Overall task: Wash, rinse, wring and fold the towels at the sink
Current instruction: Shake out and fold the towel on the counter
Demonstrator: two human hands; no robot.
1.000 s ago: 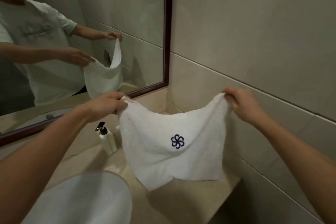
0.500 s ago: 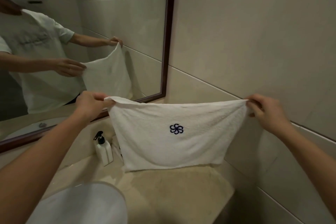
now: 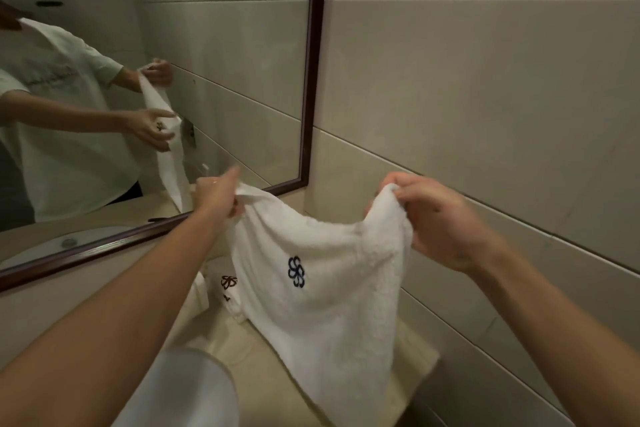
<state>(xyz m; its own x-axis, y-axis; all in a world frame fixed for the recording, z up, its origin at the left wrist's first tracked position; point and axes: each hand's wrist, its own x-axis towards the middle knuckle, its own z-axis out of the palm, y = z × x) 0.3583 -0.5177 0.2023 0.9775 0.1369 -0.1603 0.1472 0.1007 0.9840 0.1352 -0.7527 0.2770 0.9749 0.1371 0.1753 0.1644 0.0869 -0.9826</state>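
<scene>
Folding looks under way: the left hand [image 3: 218, 198] and right hand [image 3: 433, 218] each pinch a top corner of the towel [image 3: 329, 288], hanging slack above the tabletop [image 3: 263, 357] right of the sink [image 3: 194, 392]; both grips are closed on cloth. Next, probably, bring the corners together evenly.

I am looking at a bathroom: tiled walls [image 3: 467, 87], a framed mirror [image 3: 207, 62], a white basin [image 3: 194, 392] in a stone counter [image 3: 263, 357].

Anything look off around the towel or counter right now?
Nothing stands out. The left hand and right hand pinch the towel by its top corners; it hangs slack over the counter, undamaged. A second towel lies behind it. No spill shows.
</scene>
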